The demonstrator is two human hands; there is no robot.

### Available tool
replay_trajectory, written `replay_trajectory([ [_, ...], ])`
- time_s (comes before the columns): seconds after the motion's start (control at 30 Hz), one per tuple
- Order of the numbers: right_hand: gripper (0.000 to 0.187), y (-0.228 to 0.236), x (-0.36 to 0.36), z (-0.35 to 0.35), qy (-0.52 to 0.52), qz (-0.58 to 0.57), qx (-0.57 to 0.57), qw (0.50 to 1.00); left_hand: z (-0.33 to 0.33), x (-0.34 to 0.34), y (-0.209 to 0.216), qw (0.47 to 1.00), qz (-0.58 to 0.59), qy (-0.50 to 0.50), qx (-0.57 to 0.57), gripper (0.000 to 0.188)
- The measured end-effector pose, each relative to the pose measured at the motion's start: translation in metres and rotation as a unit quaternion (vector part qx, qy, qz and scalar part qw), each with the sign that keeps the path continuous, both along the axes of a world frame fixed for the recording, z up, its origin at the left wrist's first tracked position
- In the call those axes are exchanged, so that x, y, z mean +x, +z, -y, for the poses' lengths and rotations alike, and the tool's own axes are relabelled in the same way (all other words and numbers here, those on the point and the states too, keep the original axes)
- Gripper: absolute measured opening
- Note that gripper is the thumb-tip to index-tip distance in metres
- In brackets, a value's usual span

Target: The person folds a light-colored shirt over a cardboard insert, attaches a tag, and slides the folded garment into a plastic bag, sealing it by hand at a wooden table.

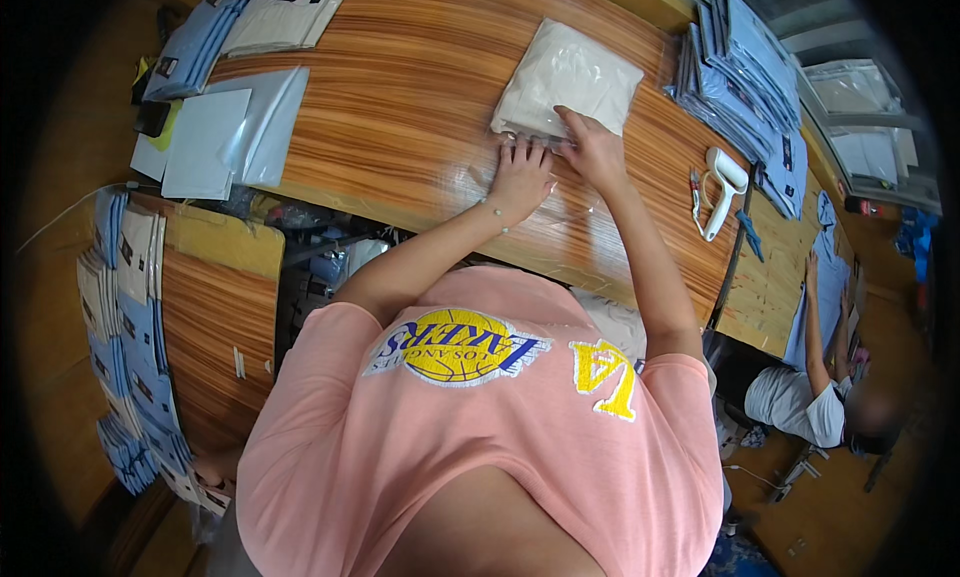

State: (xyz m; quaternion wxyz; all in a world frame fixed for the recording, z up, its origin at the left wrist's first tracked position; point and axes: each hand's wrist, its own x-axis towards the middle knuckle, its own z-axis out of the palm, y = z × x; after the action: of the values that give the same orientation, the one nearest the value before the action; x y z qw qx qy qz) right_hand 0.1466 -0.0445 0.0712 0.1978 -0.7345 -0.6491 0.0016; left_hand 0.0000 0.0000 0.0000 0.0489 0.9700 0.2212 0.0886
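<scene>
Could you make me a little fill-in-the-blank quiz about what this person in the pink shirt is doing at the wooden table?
1. Both hands, the left hand and the right hand, press on the near edge of a clear plastic bag holding a folded ____-coloured garment.
2. The bag lies on a striped ____ table.
3. To the person's right on the table lies a white handheld ____.
4. At the table's far right edge sits a stack of bagged ____ garments.

Missing words: cream; wooden; tool; blue
</scene>
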Motion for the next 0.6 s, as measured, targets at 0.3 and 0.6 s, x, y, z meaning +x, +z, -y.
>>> replay_trajectory([
  [0.3,0.045,-0.001,-0.002,-0.001,-0.002,-0.02,-0.011,1.0,-0.001,-0.008,0.014,0.999,-0.031,-0.013,-0.03,0.059],
  [0.6,0.05,-0.03,-0.006,0.007,0.012,-0.005,0.011,1.0,0.008,-0.025,0.012,0.997,-0.022,-0.027,-0.063,0.06],
])
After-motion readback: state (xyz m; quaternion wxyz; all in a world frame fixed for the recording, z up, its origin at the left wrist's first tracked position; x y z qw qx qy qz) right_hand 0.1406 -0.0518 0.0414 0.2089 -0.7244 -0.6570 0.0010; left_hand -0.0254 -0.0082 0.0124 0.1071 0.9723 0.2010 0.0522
